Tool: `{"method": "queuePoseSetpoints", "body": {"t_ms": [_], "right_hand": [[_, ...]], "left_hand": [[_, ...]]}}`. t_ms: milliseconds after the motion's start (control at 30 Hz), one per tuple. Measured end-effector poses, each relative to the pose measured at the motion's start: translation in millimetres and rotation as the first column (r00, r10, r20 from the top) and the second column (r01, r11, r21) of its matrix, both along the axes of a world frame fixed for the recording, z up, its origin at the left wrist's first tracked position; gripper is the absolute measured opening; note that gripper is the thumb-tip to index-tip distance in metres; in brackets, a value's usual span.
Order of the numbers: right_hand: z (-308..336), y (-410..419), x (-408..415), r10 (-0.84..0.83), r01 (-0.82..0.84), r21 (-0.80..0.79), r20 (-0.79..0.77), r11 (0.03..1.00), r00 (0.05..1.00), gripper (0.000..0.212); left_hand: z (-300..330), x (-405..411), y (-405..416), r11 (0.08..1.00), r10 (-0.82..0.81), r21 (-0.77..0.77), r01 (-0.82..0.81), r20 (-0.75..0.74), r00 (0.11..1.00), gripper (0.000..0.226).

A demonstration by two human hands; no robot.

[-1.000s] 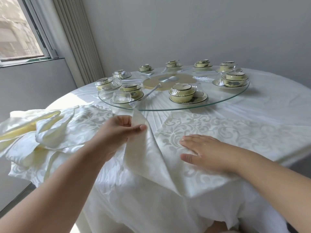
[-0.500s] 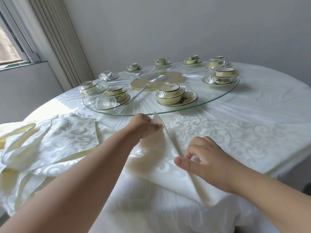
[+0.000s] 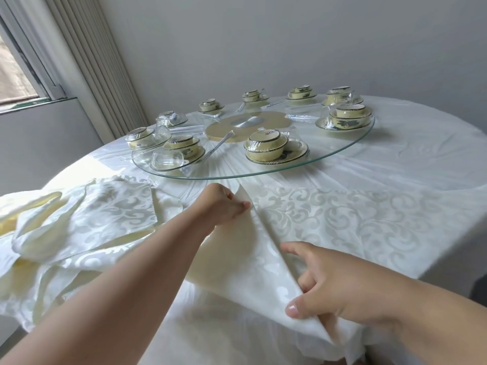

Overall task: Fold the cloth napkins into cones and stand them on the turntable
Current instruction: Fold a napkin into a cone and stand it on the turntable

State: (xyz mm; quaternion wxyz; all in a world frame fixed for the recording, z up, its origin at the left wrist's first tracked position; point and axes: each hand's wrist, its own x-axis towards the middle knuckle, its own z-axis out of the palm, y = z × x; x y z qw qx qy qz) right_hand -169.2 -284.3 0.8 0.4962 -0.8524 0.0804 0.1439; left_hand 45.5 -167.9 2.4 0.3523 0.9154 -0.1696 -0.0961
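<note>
A cream damask napkin (image 3: 237, 256) lies on the near part of the round table, folded over along a diagonal ridge. My left hand (image 3: 224, 205) pinches its far corner just below the glass turntable (image 3: 342, 151). My right hand (image 3: 329, 288) grips the napkin's near folded edge between thumb and fingers, close to the table's front edge. The fold runs raised between the two hands.
A heap of more cream napkins (image 3: 66, 225) lies at the left of the table. Several plastic-wrapped yellow bowl-and-saucer sets (image 3: 266, 148) ring the turntable. A patterned cloth (image 3: 355, 217) covers the table on the right. A window and vertical blinds stand at the left.
My right hand slid from lying flat on the napkin toward its near edge and took hold of the fold. My left hand kept its pinch on the far corner, now further forward.
</note>
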Motion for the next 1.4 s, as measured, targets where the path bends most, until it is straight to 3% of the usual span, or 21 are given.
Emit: {"method": "queuePoseSetpoints", "body": {"t_ms": [67,133,200,300,567,900,1067,1233,1400], "right_hand": [[5,1,1,0.015,-0.004,-0.167,0.066,0.986,0.998,0.088],[9,-1,5,0.065,0.053,-0.482,0.225,0.875,0.972,0.08],[10,-6,12,0.111,0.086,-0.641,0.261,0.763,0.959,0.082],[6,-13,18,0.142,0.007,-0.639,0.181,0.77,0.973,0.093],[3,-23,23,0.124,0.024,-0.545,0.233,0.838,0.965,0.097],[-4,-26,26,0.196,0.02,-0.64,0.265,0.768,0.944,0.069],[9,-21,36,0.305,0.07,-0.79,0.315,0.609,0.899,0.091],[-1,-12,39,0.552,-0.348,-0.746,0.032,0.568,0.834,0.089],[-21,-17,37,0.574,-0.373,-0.778,-0.02,0.505,0.818,0.083]], "left_hand": [[6,-1,-1,0.997,0.007,0.082,-0.007,0.004,1.0,0.048],[14,0,-6,0.989,0.0,0.148,0.0,0.002,1.0,0.042],[19,2,-12,0.979,-0.01,0.205,0.008,0.008,1.0,0.034],[17,12,-20,0.987,0.018,0.162,-0.015,-0.016,1.0,0.035],[-13,38,-27,0.986,0.138,0.086,-0.142,0.055,0.989,0.041],[-33,40,-22,0.988,0.117,0.077,-0.132,0.178,0.977,0.04],[-35,34,-22,0.985,0.133,0.079,-0.152,0.206,0.97,0.049],[-34,31,-21,0.981,0.125,0.117,-0.157,0.244,0.962,0.05],[-21,31,-19,0.987,0.14,0.059,-0.151,0.163,0.977,0.062]]}}
